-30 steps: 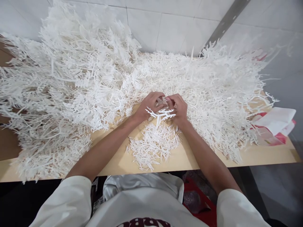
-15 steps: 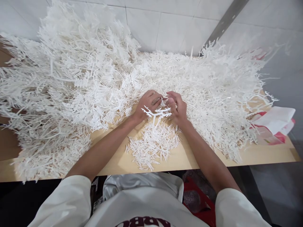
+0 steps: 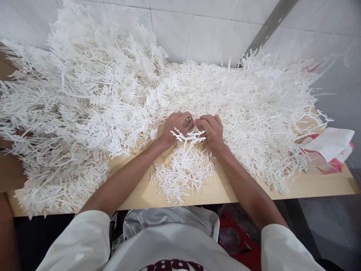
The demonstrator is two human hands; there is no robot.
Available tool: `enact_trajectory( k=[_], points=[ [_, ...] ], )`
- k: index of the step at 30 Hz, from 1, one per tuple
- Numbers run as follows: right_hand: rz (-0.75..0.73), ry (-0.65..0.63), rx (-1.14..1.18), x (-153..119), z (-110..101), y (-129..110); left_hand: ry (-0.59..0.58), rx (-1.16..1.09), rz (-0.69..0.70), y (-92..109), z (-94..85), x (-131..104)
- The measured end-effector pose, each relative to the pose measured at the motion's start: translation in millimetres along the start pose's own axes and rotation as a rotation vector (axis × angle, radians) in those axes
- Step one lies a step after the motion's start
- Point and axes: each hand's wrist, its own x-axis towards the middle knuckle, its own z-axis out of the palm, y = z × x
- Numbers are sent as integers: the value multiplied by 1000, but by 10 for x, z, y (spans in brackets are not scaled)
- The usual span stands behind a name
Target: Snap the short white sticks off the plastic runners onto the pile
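Observation:
A white plastic branch piece with forked twigs hangs between my hands, above the table. My left hand is closed on its far part, with the fingers pressed together. Close beside it, my right hand pinches at the same piece, its thumb and fingertips nearly meeting the left fingers. The exact grip is partly hidden behind the fingers. Below lies a small heap of short white sticks on the wooden table.
Big tangled piles of white branch pieces rise at the left and right. A crumpled red and white plastic bag sits at the right end. Behind stands a tiled wall. A brown blurred shape shows at the lower left edge.
My right fingers have curled in and moved closer to the left ones. Both hands sit slightly lower, with the branch piece still between them. The brown shape has appeared at lower left.

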Motion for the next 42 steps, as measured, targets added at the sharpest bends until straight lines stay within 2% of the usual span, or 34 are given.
enact_trajectory(
  k=[3,10,13,15,16,18,22,24,27,31,38,42],
  points=[
    [-96,13,-15,6,9,-6,-11,-23,9,17,-18,-10],
    [-70,57,24,-13,69,10,-27,-112,6,22,-16,-16],
    [-193,141,118,-17,39,-133,-54,-252,-174,-24,-61,29],
    [-287,127,151,-18,25,-249,-25,-326,-285,-62,-103,62],
    [-300,88,155,-15,22,-291,-11,-335,-289,-80,-117,74],
    [-221,83,155,1,18,-316,-12,-296,-214,-109,-121,87],
    [198,224,86,47,6,-171,56,-108,-134,-132,-45,81],
    [303,212,106,58,1,-87,116,-18,-134,-124,-5,70],
    [291,97,133,56,12,-38,144,76,-43,-96,15,48],
    [272,-31,126,41,38,-68,56,128,130,-71,-7,16],
    [279,-82,76,39,3,-98,44,157,174,-105,6,-1],
    [281,-139,160,50,-5,-92,25,184,259,-80,9,1]
  ],
)
